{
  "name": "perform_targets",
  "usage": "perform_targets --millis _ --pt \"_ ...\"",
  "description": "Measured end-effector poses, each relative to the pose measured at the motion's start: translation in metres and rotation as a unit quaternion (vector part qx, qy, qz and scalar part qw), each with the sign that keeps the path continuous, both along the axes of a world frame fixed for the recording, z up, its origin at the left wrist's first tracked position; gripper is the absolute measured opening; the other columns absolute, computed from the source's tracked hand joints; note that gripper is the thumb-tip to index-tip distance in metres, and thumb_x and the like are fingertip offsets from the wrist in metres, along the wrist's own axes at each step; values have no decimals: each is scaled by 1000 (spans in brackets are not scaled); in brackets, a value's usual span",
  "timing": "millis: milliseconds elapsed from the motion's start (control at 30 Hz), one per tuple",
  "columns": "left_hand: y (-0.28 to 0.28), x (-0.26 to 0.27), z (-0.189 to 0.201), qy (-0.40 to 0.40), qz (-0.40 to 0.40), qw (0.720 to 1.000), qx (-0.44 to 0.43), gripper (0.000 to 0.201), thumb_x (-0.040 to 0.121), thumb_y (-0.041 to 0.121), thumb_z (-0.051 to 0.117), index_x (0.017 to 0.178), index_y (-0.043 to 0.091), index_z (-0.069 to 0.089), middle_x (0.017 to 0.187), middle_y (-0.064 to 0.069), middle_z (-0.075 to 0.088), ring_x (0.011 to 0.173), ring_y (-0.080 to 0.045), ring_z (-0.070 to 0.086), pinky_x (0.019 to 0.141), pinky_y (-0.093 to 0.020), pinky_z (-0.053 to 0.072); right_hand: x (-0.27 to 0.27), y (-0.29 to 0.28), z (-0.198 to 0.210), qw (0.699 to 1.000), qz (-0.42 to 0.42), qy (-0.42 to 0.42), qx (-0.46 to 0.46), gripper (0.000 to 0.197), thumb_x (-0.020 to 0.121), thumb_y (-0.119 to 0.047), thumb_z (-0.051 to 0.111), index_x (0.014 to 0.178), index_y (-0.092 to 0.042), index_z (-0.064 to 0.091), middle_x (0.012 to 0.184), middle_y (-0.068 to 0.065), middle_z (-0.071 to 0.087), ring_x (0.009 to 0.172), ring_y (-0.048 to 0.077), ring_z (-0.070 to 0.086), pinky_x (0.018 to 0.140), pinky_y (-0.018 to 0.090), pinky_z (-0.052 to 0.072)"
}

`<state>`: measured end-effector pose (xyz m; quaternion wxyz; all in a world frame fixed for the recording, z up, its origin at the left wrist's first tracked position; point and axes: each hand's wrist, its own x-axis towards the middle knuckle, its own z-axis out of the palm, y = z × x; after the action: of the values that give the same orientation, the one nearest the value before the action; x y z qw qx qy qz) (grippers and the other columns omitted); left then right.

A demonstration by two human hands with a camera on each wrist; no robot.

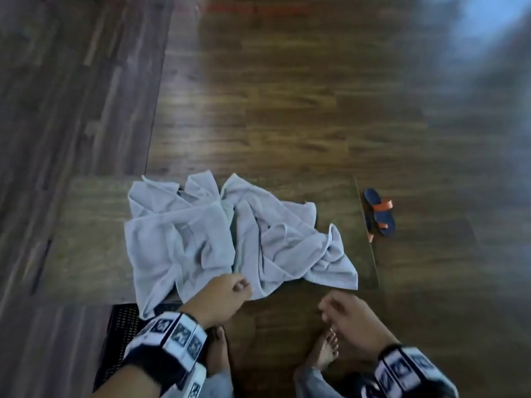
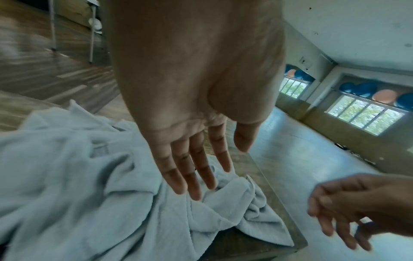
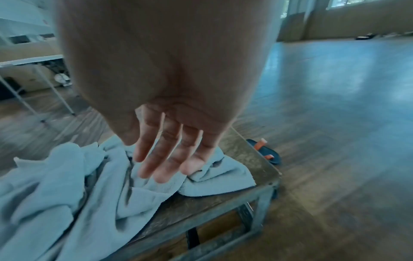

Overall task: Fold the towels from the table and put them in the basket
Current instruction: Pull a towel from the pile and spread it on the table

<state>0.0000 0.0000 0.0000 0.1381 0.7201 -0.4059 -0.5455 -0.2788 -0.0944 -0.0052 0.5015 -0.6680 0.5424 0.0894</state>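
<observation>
The left hand (image 1: 222,297) hovered over the near edge of the crumpled pale towels (image 1: 230,234), fingers (image 2: 190,169) straight and loosely spread, holding nothing; whether the tips touched cloth was lost to blur. The right hand (image 1: 349,318) hung beside the table's (image 1: 356,239) near edge, apart from the towels, fingers (image 3: 161,159) relaxed and empty. The towels lay heaped on the low wooden table, one corner drooping over a dark mesh basket (image 1: 120,337) that was mostly hidden beneath arm and cloth. Patterned wrist bands (image 1: 175,337) were too smeared to read. A blue-and-orange sandal (image 1: 379,215) lay on the floor beyond the table.
</observation>
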Motion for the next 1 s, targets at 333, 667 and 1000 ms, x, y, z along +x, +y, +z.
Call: perform_targets --millis 333,667,1000 --pt "-69 -37 -188 -163 -153 956 -190 24 94 29 54 118 28 55 121 8 54 96 -13 55 85 -33 48 46 -34 -191 931 194 34 -306 38 92 -49 56 128 -36 55 108 -13 59 111 12 53 99 34 43" --pt "-58 -27 -190 -433 -203 823 -307 25 81 43 56 71 20 56 85 -1 60 87 -24 57 76 -34 45 31 -17 -174 851 55 -56 -519 5 94 -35 41 99 -33 39 61 -8 49 55 20 50 53 32 34" --pt "-6 3 -76 -427 45 848 -311 35 71 48 67 53 22 54 56 7 56 58 -18 57 61 -29 42 35 -40 -47 812 -125 -236 -519 3 99 -20 37 101 -18 38 88 11 58 86 35 59 70 39 41"
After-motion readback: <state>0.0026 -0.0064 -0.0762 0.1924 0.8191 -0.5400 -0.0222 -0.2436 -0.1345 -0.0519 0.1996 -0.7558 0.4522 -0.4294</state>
